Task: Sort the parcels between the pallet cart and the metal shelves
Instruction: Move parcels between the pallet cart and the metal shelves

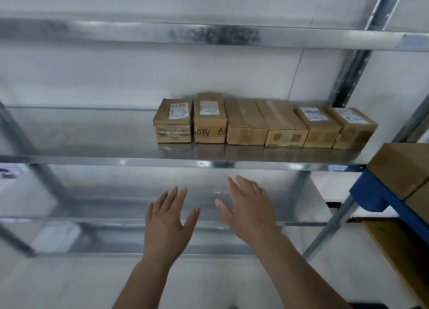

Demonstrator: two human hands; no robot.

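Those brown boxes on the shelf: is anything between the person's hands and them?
Nothing visible. The left hand and right hand are open and empty, below the front edge of the shelf. The row of parcels sits above them with open air in front.

Showing brown cardboard on the parcels (264,123), some bearing white labels (178,111) with dark print; gleaming silver-grey on the metal shelves (92,161); showing blue on the pallet cart (380,192) at right.

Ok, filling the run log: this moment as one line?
left hand: open, empty | right hand: open, empty | brown cardboard parcels: rowed on metal shelf
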